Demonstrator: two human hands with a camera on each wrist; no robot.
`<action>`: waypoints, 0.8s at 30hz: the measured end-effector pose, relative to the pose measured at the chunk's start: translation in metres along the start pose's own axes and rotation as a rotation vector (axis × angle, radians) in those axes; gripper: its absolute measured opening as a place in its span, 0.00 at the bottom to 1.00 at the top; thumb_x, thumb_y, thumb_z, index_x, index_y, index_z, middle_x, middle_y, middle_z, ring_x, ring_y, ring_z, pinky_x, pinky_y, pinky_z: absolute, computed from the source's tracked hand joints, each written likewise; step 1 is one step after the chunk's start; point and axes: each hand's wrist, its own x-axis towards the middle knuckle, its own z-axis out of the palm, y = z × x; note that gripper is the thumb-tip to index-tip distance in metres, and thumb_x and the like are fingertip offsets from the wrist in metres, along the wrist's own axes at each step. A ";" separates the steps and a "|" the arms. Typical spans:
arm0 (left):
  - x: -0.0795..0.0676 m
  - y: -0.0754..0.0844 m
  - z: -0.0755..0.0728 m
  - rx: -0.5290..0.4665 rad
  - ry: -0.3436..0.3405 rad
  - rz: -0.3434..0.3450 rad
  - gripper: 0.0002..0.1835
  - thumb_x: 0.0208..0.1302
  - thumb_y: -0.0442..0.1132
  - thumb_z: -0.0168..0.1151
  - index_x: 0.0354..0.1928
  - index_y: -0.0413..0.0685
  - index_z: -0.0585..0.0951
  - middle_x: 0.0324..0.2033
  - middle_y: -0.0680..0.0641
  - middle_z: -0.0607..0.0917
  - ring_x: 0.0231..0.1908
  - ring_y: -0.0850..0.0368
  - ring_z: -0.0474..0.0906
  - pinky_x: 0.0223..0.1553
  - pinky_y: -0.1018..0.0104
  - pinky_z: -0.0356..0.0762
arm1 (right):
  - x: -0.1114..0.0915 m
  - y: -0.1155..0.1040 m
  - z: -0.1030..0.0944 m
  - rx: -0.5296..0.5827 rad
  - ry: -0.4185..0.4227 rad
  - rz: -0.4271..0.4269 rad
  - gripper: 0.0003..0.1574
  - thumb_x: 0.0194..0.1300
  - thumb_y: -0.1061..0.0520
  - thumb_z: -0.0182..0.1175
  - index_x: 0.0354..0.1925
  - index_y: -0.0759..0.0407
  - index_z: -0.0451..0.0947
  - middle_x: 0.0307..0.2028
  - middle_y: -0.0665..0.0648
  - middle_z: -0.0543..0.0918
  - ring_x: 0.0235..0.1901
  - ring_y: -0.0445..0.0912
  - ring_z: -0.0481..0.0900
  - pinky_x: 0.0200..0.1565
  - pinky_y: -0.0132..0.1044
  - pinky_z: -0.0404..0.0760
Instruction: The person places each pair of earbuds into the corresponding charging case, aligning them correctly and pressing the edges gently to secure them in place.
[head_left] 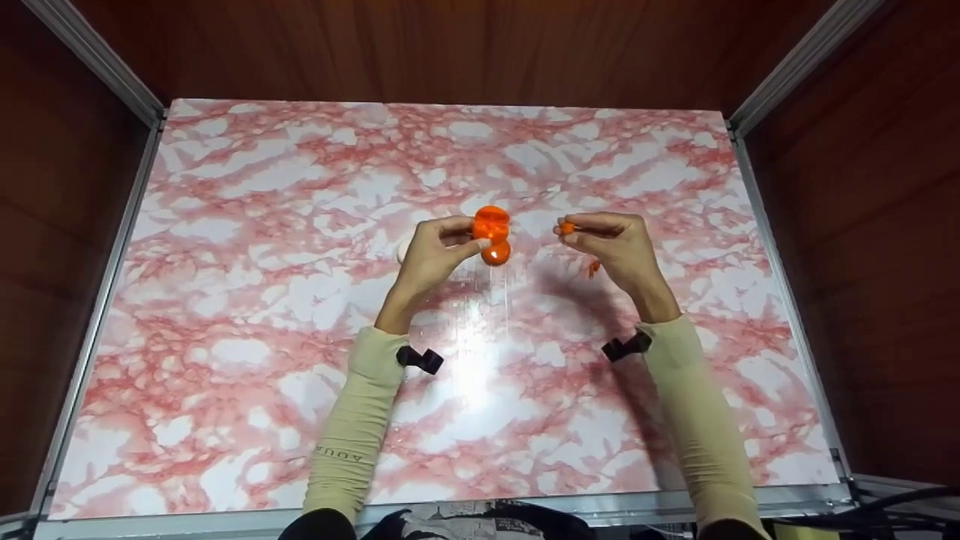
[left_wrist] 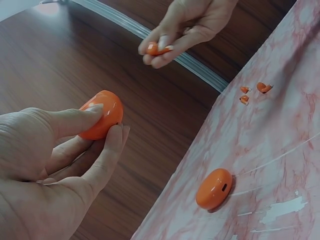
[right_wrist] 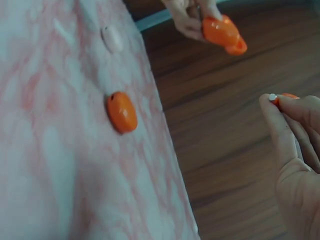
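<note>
My left hand (head_left: 435,251) pinches an orange earbud case (head_left: 491,229) between thumb and fingers, held above the table with its lid raised in the head view. My right hand (head_left: 619,244) pinches a small orange earbud (head_left: 567,228) with a pale tip, to the right of the case. The left wrist view shows the case (left_wrist: 102,115) from its rounded outside, while the other hand holds the earbud (left_wrist: 159,49) farther off. Below the left hand a second orange earbud case (left_wrist: 215,189) lies closed on the table.
Several loose orange earbuds (left_wrist: 264,87) lie on the marbled table (head_left: 300,375) under my right hand. A white rounded case (right_wrist: 112,39) sits near the second orange one, partly behind my left hand in the head view. Dark wooden panels (head_left: 847,262) enclose the table's sides and back.
</note>
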 end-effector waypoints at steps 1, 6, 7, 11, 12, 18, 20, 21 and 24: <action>0.000 0.000 0.000 0.007 -0.002 0.002 0.18 0.66 0.38 0.75 0.56 0.41 0.87 0.52 0.39 0.90 0.55 0.41 0.87 0.50 0.68 0.87 | 0.001 -0.001 0.003 -0.004 -0.010 -0.002 0.17 0.65 0.75 0.66 0.53 0.76 0.85 0.44 0.61 0.93 0.45 0.52 0.93 0.52 0.42 0.91; 0.001 0.001 0.000 0.020 -0.010 0.016 0.18 0.66 0.40 0.75 0.56 0.42 0.88 0.51 0.40 0.90 0.56 0.42 0.87 0.54 0.64 0.87 | 0.008 -0.005 0.014 -0.045 -0.066 -0.027 0.16 0.65 0.73 0.68 0.52 0.74 0.86 0.44 0.61 0.93 0.47 0.55 0.92 0.54 0.44 0.90; 0.001 0.002 0.000 0.018 -0.011 0.016 0.18 0.66 0.40 0.75 0.56 0.42 0.88 0.52 0.40 0.90 0.56 0.41 0.87 0.54 0.63 0.87 | 0.009 -0.006 0.016 -0.047 -0.077 -0.036 0.16 0.65 0.72 0.68 0.52 0.74 0.86 0.44 0.61 0.93 0.47 0.55 0.92 0.55 0.45 0.90; 0.001 0.003 0.001 0.009 -0.022 0.020 0.18 0.66 0.39 0.75 0.56 0.40 0.88 0.52 0.40 0.90 0.56 0.40 0.87 0.54 0.63 0.88 | 0.012 -0.008 0.023 -0.022 -0.117 -0.067 0.14 0.66 0.74 0.67 0.50 0.73 0.87 0.44 0.61 0.93 0.47 0.54 0.92 0.55 0.46 0.90; 0.001 0.003 0.002 0.008 -0.024 0.019 0.18 0.66 0.39 0.75 0.55 0.40 0.88 0.52 0.40 0.90 0.56 0.40 0.87 0.54 0.63 0.88 | 0.013 -0.009 0.024 -0.016 -0.122 -0.072 0.14 0.66 0.74 0.67 0.50 0.72 0.87 0.44 0.61 0.93 0.47 0.54 0.92 0.56 0.46 0.90; 0.000 0.006 0.005 -0.007 -0.032 0.012 0.17 0.65 0.37 0.75 0.54 0.39 0.88 0.50 0.39 0.90 0.53 0.46 0.89 0.51 0.66 0.88 | 0.016 -0.015 0.035 -0.026 -0.092 -0.070 0.14 0.64 0.74 0.68 0.48 0.70 0.89 0.44 0.60 0.93 0.45 0.52 0.93 0.53 0.44 0.91; 0.000 0.007 0.007 -0.015 -0.039 0.009 0.17 0.65 0.36 0.75 0.55 0.38 0.88 0.50 0.39 0.90 0.52 0.47 0.89 0.51 0.67 0.88 | 0.016 -0.017 0.038 -0.033 -0.084 -0.069 0.14 0.63 0.74 0.69 0.48 0.70 0.89 0.44 0.60 0.93 0.45 0.51 0.93 0.52 0.43 0.91; 0.000 0.007 0.007 -0.019 -0.043 0.008 0.17 0.65 0.36 0.74 0.55 0.38 0.88 0.51 0.38 0.90 0.52 0.47 0.89 0.51 0.67 0.88 | 0.016 -0.018 0.039 -0.038 -0.083 -0.070 0.14 0.63 0.74 0.69 0.48 0.70 0.89 0.44 0.60 0.93 0.45 0.51 0.93 0.51 0.42 0.91; -0.002 0.007 0.009 -0.028 -0.054 0.002 0.17 0.66 0.35 0.74 0.55 0.38 0.87 0.51 0.38 0.90 0.53 0.48 0.89 0.51 0.66 0.88 | 0.018 -0.019 0.042 -0.034 -0.098 -0.082 0.14 0.63 0.75 0.69 0.47 0.70 0.89 0.45 0.61 0.93 0.45 0.51 0.93 0.51 0.42 0.91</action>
